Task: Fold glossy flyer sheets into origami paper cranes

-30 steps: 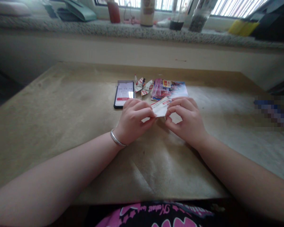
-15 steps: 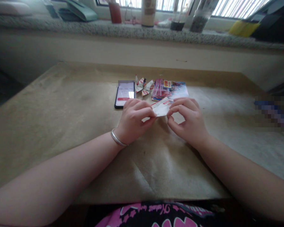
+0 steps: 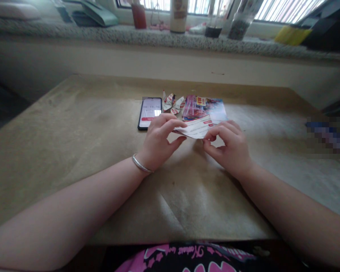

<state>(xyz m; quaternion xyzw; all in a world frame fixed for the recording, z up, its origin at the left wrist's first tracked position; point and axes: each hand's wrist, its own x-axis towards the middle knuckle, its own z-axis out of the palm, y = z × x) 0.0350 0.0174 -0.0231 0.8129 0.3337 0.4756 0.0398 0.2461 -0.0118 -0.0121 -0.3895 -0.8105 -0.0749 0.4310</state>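
Note:
A small white printed paper (image 3: 197, 127) with red marks is held up above the table, its face tilted. My right hand (image 3: 229, 145) pinches its lower right corner between thumb and fingertips. At the paper's left end is my left hand (image 3: 161, 139), with a silver bangle on the wrist. Its thumb stands apart from the forefinger, and the fingertips rest against the paper's left part. Just behind are folded paper pieces (image 3: 174, 104) in white and red, and a stack of colourful printed leaflets (image 3: 206, 107) partly hidden by the held paper.
A phone (image 3: 150, 113) showing a timer lies left of the folded pieces. The table (image 3: 73, 151) has a brownish cover. A blurred bluish object (image 3: 328, 138) lies at the right. Bottles and jars (image 3: 178, 17) line the stone windowsill (image 3: 116, 34).
The paper has opened out and shows a larger face. My left thumb has parted from the forefinger and let go of the paper's edge. My right hand has shifted slightly right, still pinching.

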